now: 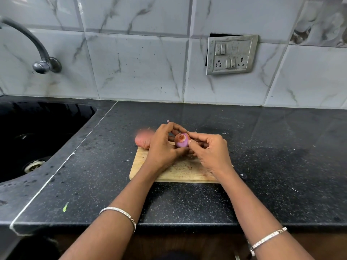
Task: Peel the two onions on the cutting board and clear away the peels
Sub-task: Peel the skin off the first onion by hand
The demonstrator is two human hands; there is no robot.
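Above the far edge of the cutting board (174, 174), a purple onion (181, 140) is held between both hands. It is cradled in the curled fingers of the left hand (163, 146), and its side is pinched by the right hand (210, 149). A second onion (142, 141), blurred, is seen at the board's far left corner.

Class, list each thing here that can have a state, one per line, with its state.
Held onion, mostly peeled, above the cutting board.
Second onion, skin seemingly on, at the cutting board's far left corner.
Left hand, holds the held onion.
Right hand, pinches the held onion's top.
Tap, no water running.
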